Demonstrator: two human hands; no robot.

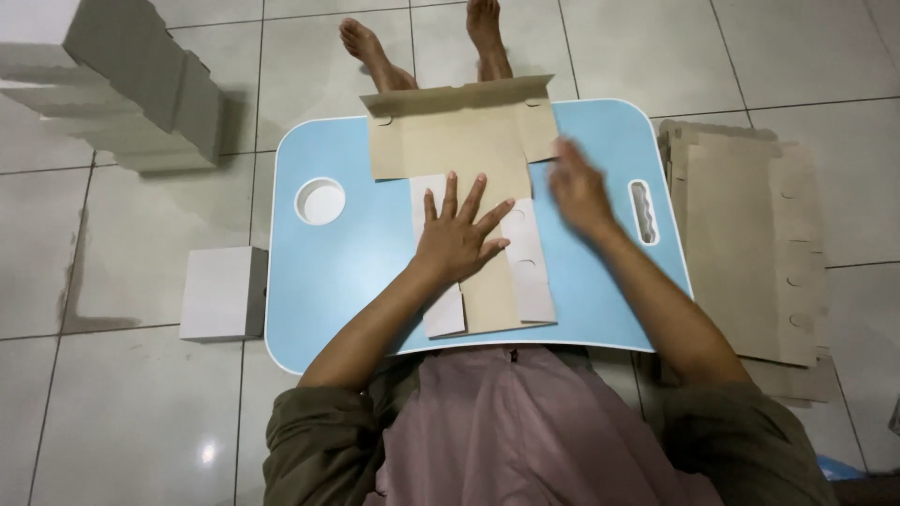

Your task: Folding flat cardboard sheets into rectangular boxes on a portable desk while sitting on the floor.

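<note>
While the left hand (457,236) presses spread fingers flat on the cardboard blank (469,187), the right hand (578,187), fingers loosely open, touches its three-o'clock edge; light, bendy, probably best gripped by edges.

Flat die-cut carton blank (469,178): brown cardboard, cross-shaped, lay unfolded on the blue lap table (328,281); its two side flaps showed white faces, and the far flap stood slightly raised. The left hand (459,239) pressed flat on its middle with fingers spread; the right hand (577,192) rested at its right edge, blurred.

Stack of flat blanks (741,244): brown cardboard, lay on the tiled floor just right of the table.

Assembled box (223,292): white, rectangular, closed, stood on the floor touching the table's left edge.

Pile of assembled boxes (122,84): white and grey, stepped, stood at far left.
</note>
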